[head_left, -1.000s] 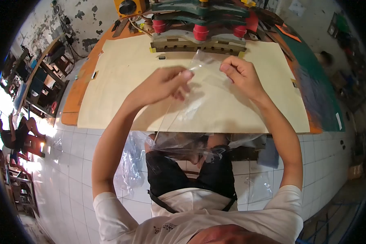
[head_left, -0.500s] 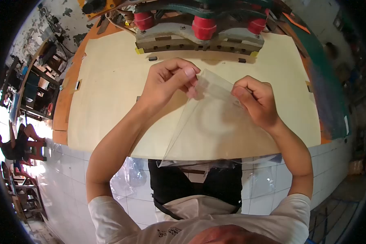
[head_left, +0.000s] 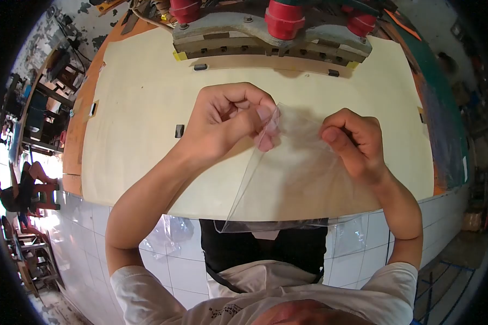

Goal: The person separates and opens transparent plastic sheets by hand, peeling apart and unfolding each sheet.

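A clear plastic sheet (head_left: 303,184), possibly folded double, hangs between my hands over the cream board (head_left: 130,124). My left hand (head_left: 236,116) pinches its upper left corner between thumb and fingers. At the upper right edge, my right hand (head_left: 355,141) is closed on the same sheet, thumb on top. The lower edge of the plastic drapes past the table's front edge, above my lap. Whether the sheet is a bag or a single layer I cannot tell.
A heavy press-like machine (head_left: 271,38) with red knobs (head_left: 284,20) stands at the board's back edge. Small dark blocks (head_left: 179,130) sit on the board. Crumpled clear plastic (head_left: 171,235) lies on the tiled floor. Another person (head_left: 24,189) sits far left.
My left hand has drawn closer in on the sheet's corner, which now bunches in its fingers. Both hands appear slightly lower and further right. The view has shifted a little.
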Motion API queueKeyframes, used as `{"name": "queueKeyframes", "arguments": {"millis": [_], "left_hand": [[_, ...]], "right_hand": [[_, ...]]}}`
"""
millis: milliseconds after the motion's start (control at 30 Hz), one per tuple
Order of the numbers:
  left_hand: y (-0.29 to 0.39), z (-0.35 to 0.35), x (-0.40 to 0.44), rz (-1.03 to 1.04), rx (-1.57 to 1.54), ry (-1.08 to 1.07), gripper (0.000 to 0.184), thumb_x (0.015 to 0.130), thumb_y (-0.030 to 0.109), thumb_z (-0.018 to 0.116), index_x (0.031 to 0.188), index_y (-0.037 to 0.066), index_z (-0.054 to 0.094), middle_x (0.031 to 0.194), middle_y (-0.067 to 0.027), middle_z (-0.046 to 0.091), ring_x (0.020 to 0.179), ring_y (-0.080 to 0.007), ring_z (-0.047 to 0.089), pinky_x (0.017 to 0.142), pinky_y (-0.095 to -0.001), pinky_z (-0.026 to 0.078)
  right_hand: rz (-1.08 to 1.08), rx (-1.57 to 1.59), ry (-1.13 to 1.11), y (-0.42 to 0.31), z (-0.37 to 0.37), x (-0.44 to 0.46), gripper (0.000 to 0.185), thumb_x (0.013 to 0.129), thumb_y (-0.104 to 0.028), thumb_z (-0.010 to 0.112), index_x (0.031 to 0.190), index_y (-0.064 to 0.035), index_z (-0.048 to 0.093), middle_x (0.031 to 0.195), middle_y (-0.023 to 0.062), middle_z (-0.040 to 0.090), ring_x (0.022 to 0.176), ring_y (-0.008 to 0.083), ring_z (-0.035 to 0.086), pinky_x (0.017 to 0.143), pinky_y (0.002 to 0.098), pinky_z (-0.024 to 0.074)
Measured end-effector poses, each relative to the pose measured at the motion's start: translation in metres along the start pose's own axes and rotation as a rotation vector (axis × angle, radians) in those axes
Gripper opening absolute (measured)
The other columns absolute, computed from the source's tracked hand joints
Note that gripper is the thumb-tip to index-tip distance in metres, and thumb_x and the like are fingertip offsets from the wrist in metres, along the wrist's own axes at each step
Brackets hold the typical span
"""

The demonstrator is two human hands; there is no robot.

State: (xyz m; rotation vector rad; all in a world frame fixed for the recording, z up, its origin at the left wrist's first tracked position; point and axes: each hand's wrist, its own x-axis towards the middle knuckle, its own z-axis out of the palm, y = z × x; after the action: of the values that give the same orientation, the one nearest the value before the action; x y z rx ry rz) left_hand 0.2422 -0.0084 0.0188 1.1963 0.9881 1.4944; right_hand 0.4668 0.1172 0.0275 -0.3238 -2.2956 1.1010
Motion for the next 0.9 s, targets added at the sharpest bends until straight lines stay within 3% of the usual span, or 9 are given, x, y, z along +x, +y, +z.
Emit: {"name": "queueKeyframes", "arguments": {"millis": [267,333,433,600,700,767,900], "left_hand": [[0.007,0.006,0.0,-0.025,0.016,-0.002,0.02,0.094,0.015,0.06,0.099,-0.004,0.063,0.081,-0.011,0.064,0.07,-0.0179,0.065,0.063,-0.0315,0.056],[0.007,0.009,-0.001,-0.073,0.079,-0.008,0.03,0.093,0.024,0.065,0.1,-0.005,0.063,0.081,-0.0101,0.065,0.072,-0.0164,0.065,0.067,-0.0288,0.055],[0.003,0.008,-0.001,-0.177,0.247,-0.073,0.032,0.094,0.025,0.065,0.101,-0.006,0.065,0.081,-0.0098,0.067,0.073,-0.0143,0.065,0.066,-0.0267,0.053],[0.0,0.009,0.0,-0.19,0.268,-0.089,0.027,0.097,0.02,0.06,0.098,-0.006,0.067,0.08,-0.0103,0.069,0.072,-0.0133,0.065,0.064,-0.0254,0.051],[0.0,0.008,0.0,-0.186,0.267,-0.057,0.025,0.097,0.017,0.06,0.096,-0.006,0.068,0.081,-0.0113,0.069,0.072,-0.0135,0.065,0.064,-0.0257,0.05],[0.001,0.009,-0.001,-0.187,0.252,-0.039,0.024,0.096,0.016,0.06,0.095,-0.006,0.068,0.082,-0.0118,0.07,0.072,-0.0138,0.065,0.064,-0.0261,0.05],[0.006,0.01,-0.001,-0.165,0.21,0.01,0.025,0.095,0.016,0.06,0.094,-0.007,0.068,0.081,-0.0127,0.069,0.072,-0.0143,0.065,0.064,-0.0265,0.05]], "right_hand": [[0.006,-0.008,0.002,0.004,-0.001,0.001,0.016,0.093,-0.014,0.062,0.084,-0.0017,0.062,0.063,0.0017,0.057,0.054,0.0073,0.05,0.052,0.0242,0.0405],[0.011,-0.016,0.008,0.002,0.001,0.003,0.016,0.093,-0.014,0.062,0.084,-0.0016,0.062,0.062,0.0015,0.057,0.054,0.0072,0.05,0.052,0.0241,0.0403],[0.053,-0.014,0.003,-0.001,0.001,0.003,0.017,0.093,-0.015,0.062,0.084,-0.0015,0.063,0.061,0.0012,0.056,0.054,0.0068,0.049,0.052,0.0238,0.0397],[0.061,-0.023,-0.013,0.008,0.001,0.004,0.021,0.094,-0.018,0.062,0.084,-0.0005,0.063,0.063,0.0008,0.058,0.054,0.0063,0.048,0.051,0.0225,0.0376],[0.13,0.147,-0.029,0.006,-0.001,0.006,0.023,0.095,-0.021,0.062,0.086,-0.0001,0.065,0.065,-0.0003,0.058,0.054,0.0054,0.048,0.05,0.0214,0.0367],[0.289,0.267,-0.087,-0.004,-0.007,0.009,0.024,0.095,-0.022,0.061,0.089,0.0002,0.066,0.065,-0.0014,0.056,0.055,0.0037,0.048,0.05,0.0199,0.0364],[0.335,0.31,-0.123,-0.007,-0.012,0.009,0.021,0.095,-0.021,0.062,0.092,0.0,0.066,0.065,-0.003,0.055,0.056,0.0021,0.047,0.05,0.0186,0.0359]]}}
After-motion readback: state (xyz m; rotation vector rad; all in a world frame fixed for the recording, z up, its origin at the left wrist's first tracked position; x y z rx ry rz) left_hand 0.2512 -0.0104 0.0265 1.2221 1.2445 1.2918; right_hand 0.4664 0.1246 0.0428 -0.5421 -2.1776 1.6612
